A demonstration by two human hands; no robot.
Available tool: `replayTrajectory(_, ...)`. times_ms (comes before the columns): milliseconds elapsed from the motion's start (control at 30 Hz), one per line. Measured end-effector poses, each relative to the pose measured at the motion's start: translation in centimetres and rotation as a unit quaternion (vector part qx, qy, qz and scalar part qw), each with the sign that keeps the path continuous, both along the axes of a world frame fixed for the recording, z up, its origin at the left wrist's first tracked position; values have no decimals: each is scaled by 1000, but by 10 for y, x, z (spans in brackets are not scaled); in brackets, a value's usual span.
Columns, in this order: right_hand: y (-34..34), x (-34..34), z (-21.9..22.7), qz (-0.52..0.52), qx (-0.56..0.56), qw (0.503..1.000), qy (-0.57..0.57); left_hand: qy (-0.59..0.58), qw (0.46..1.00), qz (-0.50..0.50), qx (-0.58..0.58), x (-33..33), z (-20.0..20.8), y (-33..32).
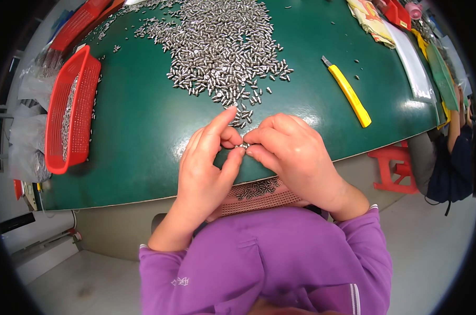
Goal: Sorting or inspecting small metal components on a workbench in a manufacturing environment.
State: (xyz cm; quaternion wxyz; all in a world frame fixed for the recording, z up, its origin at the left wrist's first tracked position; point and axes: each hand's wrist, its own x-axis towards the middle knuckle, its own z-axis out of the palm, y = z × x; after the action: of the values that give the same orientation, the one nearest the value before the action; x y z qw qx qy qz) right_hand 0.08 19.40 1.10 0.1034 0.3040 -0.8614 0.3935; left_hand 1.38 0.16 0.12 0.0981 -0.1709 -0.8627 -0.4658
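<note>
My left hand [204, 153] and my right hand [293, 144] meet over the near part of the green table. Small silvery metal parts [242, 145] show between their fingertips, and both hands are closed on them in a pinch. The left index finger points up, away from the pinch. Just beyond my fingers begins a large heap of small silvery metal parts [222, 47], narrowing toward me. Below my hands, at the table's edge, a pink mesh basket [259, 205] holds more small metal parts; my forearms partly hide it.
On the green table [138, 121], a red plastic basket [86, 126] with metal parts stands at left. A yellow utility knife [351, 97] lies at right, blade exposed. Clear plastic bags [33, 126] hang by the left edge. A red stool [398, 170] and another person [450, 168] are at right.
</note>
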Motion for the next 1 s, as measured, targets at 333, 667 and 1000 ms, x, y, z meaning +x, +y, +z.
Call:
replayTrajectory(333, 5, 1, 6, -1, -3, 999, -38, -11, 1000, -2, -1, 0, 1, 1)
replayTrajectory(667, 6, 2, 9, -11, 15, 1000, -24, 1, 1000, -14, -19, 0, 3, 0)
replayTrajectory(1000, 7, -3, 11, 18, 24, 1000, -3, -14, 1000, -20, 16, 0, 1, -3)
